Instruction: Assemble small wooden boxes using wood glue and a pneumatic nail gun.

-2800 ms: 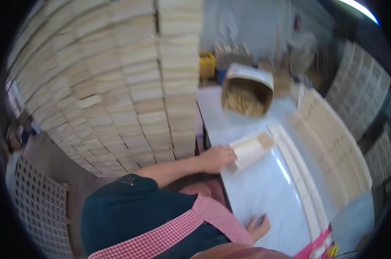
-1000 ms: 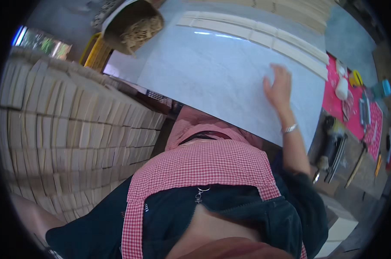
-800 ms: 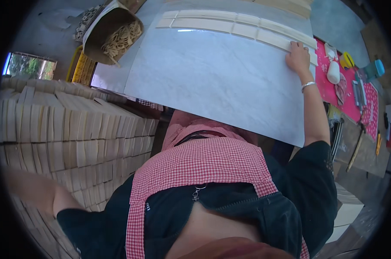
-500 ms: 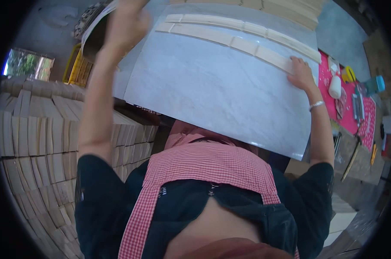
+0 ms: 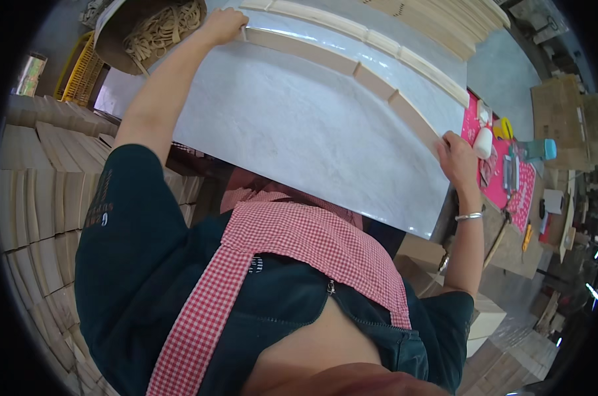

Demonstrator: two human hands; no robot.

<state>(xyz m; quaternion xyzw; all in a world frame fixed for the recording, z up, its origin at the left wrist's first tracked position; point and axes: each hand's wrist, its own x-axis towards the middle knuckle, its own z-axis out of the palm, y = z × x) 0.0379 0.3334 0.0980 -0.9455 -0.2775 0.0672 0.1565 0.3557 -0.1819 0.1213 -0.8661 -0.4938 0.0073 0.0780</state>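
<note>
A long, pale wooden strip (image 5: 305, 53) with a few cross joints spans the tabletop between my hands. It stands on its long edge and bends at the joints. At its far left end, my left hand (image 5: 225, 25) is closed with the fingers pinching the strip. My right hand (image 5: 456, 158) grips the opposite end near the table's right edge, its fingertips curled over the wood. Behind it, apart from my hands, a second similar strip (image 5: 338, 25) lies flat on the grey marbled tabletop (image 5: 299, 132).
Long wooden boards (image 5: 437, 23) are stacked at the back. A bin (image 5: 114, 33) of thin offcuts and a yellow crate (image 5: 81, 69) stand left, above stacked wood pieces (image 5: 35, 198). At right, a pink mat (image 5: 497, 188) holds a white bottle (image 5: 483, 143), yellow tape (image 5: 503, 128) and tools.
My left hand has come from beside the bin onto the strip's left end. The strip has gone from lying flat to standing on edge, and my right hand has closed on it.
</note>
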